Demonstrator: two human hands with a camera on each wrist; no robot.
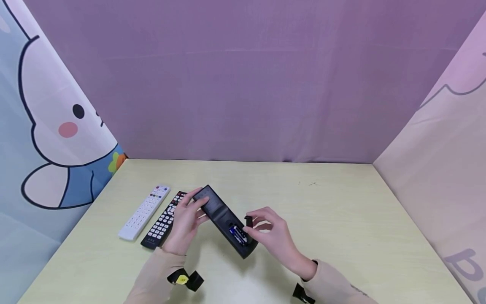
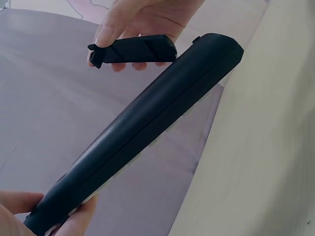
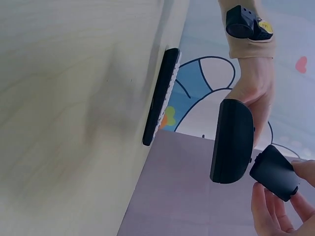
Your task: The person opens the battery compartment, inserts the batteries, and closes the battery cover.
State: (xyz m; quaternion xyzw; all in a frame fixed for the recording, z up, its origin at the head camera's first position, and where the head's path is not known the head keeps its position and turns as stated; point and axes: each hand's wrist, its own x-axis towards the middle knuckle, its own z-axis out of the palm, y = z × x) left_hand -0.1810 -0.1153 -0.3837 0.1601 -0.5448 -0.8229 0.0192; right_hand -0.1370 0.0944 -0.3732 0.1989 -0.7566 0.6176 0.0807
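A black remote control (image 1: pixel 220 215) is held back side up by my left hand (image 1: pixel 186 223), thumb on its back near the far end. Its battery bay lies uncovered at the near end, with blue batteries (image 1: pixel 238 234) inside. My right hand (image 1: pixel 275 236) pinches a small black battery cover (image 1: pixel 248 221) between thumb and fingers, right beside that end. In the left wrist view the cover (image 2: pixel 135 50) is close above the remote's end (image 2: pixel 216 49). From the right wrist view, the cover (image 3: pixel 274 172) shows its smooth outer face next to the remote (image 3: pixel 232 142).
On the table (image 1: pixel 341 219), a white remote (image 1: pixel 144 213) lies at the left, buttons up. Beside it rests a second black remote (image 1: pixel 161 226) with white buttons, partly behind my left hand. A purple cloth (image 1: pixel 247 84) stands behind the table, with printed cloths at both sides.
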